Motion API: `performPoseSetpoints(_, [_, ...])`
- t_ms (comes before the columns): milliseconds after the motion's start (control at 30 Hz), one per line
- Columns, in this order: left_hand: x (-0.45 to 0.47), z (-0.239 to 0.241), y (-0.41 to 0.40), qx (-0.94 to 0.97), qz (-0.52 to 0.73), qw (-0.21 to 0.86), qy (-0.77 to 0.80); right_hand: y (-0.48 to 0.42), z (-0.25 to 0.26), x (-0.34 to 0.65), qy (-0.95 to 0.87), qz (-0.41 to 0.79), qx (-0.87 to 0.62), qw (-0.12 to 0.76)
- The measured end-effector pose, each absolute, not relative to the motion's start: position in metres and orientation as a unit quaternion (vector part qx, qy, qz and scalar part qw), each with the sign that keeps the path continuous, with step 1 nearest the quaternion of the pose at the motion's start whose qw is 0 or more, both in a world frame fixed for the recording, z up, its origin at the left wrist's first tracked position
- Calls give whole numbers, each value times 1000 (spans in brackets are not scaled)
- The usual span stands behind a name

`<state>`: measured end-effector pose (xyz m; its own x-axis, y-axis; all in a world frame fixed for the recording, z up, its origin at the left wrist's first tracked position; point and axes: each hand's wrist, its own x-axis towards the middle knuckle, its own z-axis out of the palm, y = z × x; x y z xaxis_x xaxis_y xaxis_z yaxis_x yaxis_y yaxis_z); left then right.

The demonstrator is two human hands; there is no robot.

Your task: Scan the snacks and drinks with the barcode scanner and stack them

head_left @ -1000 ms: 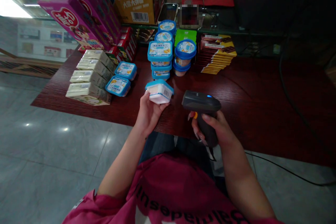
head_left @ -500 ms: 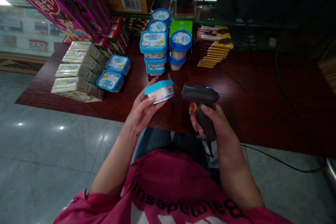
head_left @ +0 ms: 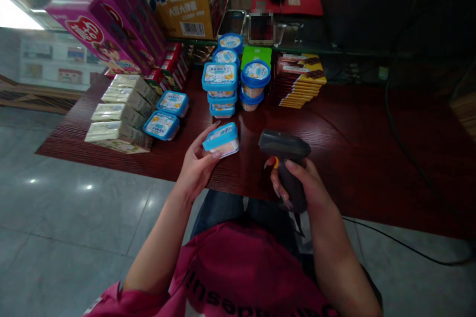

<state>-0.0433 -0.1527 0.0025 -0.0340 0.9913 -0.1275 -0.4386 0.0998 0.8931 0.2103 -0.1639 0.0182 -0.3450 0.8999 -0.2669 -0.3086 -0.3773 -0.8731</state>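
Between the thumb and fingers of my left hand (head_left: 198,161) is a small tub with a blue lid (head_left: 222,139), tilted above the table. My right hand (head_left: 297,178) wraps round the grip of a dark barcode scanner (head_left: 285,144), its index finger by the orange trigger (head_left: 276,162). The scanner's head points left toward the tub, with a gap between them. Beyond my left hand stands a stack of similar blue-lidded rectangular tubs (head_left: 219,78), beside round tubs (head_left: 256,74). Two more tubs (head_left: 161,125) sit to the left.
Pale packs (head_left: 117,133) stand in a row at the table's left, with purple boxes (head_left: 107,34) behind. Yellow-and-brown packets (head_left: 299,81) are stacked at the back. A large carton (head_left: 186,0) rises behind the glass shelf. Black cables hang at the right of the dark red table (head_left: 364,158).
My left hand has turned the tub so more of its lid faces up, and drawn it slightly away from the scanner. The blue light on the scanner no longer shows. The camera view has tilted up.
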Motion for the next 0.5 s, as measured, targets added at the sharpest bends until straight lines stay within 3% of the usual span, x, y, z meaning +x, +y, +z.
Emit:
performPoseSetpoints(167, [-72, 2, -153, 419, 647, 355, 529, -164, 21, 209, -355, 733, -407, 413])
performPoseSetpoints(300, [-90, -1, -147, 498, 570, 167, 632, -166, 25, 206, -352, 730, -419, 408])
performPoseSetpoints(500, [-92, -8, -152, 611, 442, 121, 646, -167, 24, 204, -348, 710, -450, 415])
